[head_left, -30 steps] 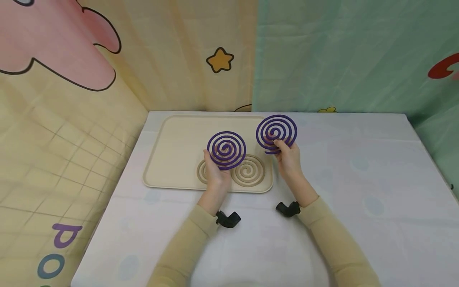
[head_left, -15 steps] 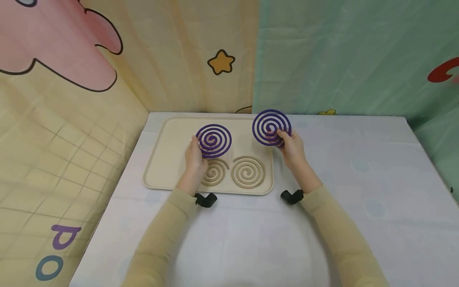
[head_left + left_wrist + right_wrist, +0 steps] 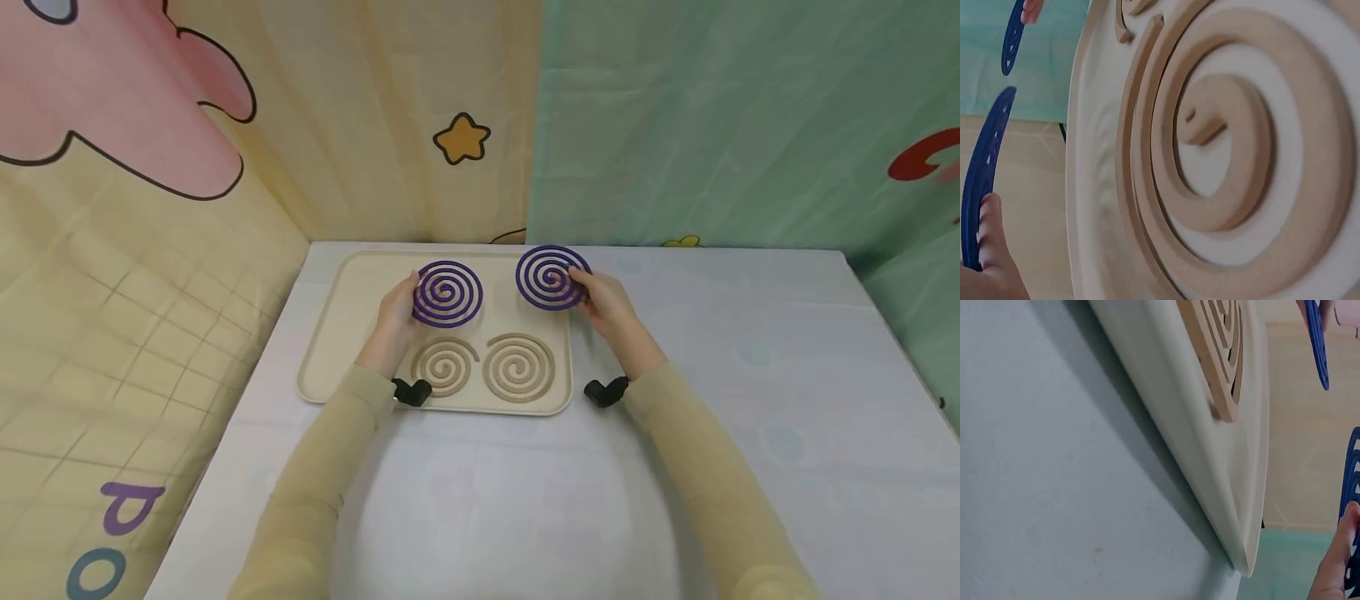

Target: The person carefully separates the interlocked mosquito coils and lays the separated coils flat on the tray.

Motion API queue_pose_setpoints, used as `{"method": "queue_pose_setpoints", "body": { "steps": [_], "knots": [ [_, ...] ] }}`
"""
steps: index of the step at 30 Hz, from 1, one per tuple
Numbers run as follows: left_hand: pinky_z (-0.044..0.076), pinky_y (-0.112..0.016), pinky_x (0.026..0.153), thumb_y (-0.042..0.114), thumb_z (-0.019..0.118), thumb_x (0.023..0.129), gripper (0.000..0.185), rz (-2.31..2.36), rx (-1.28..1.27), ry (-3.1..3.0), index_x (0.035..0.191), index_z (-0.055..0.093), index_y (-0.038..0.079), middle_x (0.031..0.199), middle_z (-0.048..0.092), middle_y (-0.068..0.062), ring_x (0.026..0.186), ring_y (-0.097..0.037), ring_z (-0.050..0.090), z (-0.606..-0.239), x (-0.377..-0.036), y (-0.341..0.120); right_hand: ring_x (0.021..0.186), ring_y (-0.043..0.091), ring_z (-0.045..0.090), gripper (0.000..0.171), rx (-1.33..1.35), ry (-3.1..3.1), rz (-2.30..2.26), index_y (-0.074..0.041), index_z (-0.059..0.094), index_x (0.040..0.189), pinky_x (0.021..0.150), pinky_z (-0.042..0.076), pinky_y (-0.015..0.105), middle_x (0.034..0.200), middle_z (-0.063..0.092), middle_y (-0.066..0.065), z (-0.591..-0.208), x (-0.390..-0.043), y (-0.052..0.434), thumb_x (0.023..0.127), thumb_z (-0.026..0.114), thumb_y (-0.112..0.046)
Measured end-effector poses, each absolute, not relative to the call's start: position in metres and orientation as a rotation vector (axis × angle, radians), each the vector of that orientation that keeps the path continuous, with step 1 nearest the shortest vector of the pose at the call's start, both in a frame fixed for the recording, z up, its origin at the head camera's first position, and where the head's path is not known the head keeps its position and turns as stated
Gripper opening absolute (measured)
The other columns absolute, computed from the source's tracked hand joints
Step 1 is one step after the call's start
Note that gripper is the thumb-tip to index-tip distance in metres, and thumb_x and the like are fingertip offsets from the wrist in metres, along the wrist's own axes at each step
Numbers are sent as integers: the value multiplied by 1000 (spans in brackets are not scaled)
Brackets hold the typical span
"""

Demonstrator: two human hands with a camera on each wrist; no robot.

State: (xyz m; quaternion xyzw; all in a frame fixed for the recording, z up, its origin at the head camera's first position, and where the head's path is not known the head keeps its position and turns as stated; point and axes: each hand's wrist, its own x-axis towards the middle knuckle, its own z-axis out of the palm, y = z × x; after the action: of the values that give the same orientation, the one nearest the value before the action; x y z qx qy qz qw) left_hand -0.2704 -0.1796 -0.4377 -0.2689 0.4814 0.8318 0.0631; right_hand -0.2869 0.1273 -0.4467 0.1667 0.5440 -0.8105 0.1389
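My left hand (image 3: 393,315) holds a purple mosquito coil (image 3: 446,291) by its left side, above the tray. In the left wrist view, that coil (image 3: 974,181) stands nearly edge-on between thumb and fingers. A second purple mosquito coil (image 3: 552,278) is pinched by my right hand (image 3: 611,308) at its right side, over the tray's far right corner. The two purple coils are apart. Below them, two tan mosquito coils (image 3: 517,368) lie side by side on the cream tray (image 3: 348,292). The left tan coil (image 3: 444,367) is close under my left wrist.
The tray's raised rim (image 3: 1179,425) runs around it on a table with a white cloth (image 3: 487,500). A patterned curtain (image 3: 675,125) hangs behind the table. A black wrist camera (image 3: 412,392) sits on the left wrist, another (image 3: 606,392) on the right.
My left hand has moved left and away from me with its purple coil, uncovering the left tan coil. My right hand's coil has shifted slightly left and tilted flatter.
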Motion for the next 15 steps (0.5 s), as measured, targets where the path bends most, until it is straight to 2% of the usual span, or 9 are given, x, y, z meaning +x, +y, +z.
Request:
{"method": "queue_pose_setpoints", "body": {
  "steps": [3,6,7,10,13,15],
  "knots": [
    [54,-12,67,22,50,104,22,2450,-778,1463,119,58,9,85,66,4,69,-3,64,-442,-281,-182,61,1,53,7,439,1677,-2237,-6,54,104,55,44,12,70,60,-8,-451,-292,125,101,54,-13],
    [53,-11,61,20,47,104,13,2412,-728,1484,102,55,10,76,64,4,63,-3,62,-449,-289,-183,61,1,53,17,444,1762,-2142,-3,52,115,55,44,12,70,60,-9,-456,-296,123,102,52,-13],
    [52,-11,60,19,46,105,13,2398,-711,1502,102,54,10,75,64,4,62,-2,61,-450,-291,-183,62,1,54,20,447,1768,-2122,-2,51,119,56,45,12,71,60,-9,-457,-297,122,102,52,-13],
    [52,-11,61,18,45,105,18,2371,-682,1545,114,55,6,76,62,5,63,-1,60,-453,-294,-181,63,1,56,22,440,1769,-2073,-1,51,120,57,47,13,72,60,-8,-459,-301,119,102,51,-14],
    [51,-10,62,18,44,105,34,2343,-685,1594,135,50,1,80,61,5,65,-1,59,-454,-297,-180,62,2,55,12,425,1732,-2046,-3,51,110,56,47,13,71,59,-7,-460,-305,114,103,49,-14],
    [51,-10,68,18,44,105,42,2307,-715,1653,143,44,1,89,61,4,71,0,59,-456,-299,-179,62,3,57,8,422,1685,-2043,-5,50,104,57,48,14,71,59,-6,-461,-307,111,103,48,-12]
  ]
}}
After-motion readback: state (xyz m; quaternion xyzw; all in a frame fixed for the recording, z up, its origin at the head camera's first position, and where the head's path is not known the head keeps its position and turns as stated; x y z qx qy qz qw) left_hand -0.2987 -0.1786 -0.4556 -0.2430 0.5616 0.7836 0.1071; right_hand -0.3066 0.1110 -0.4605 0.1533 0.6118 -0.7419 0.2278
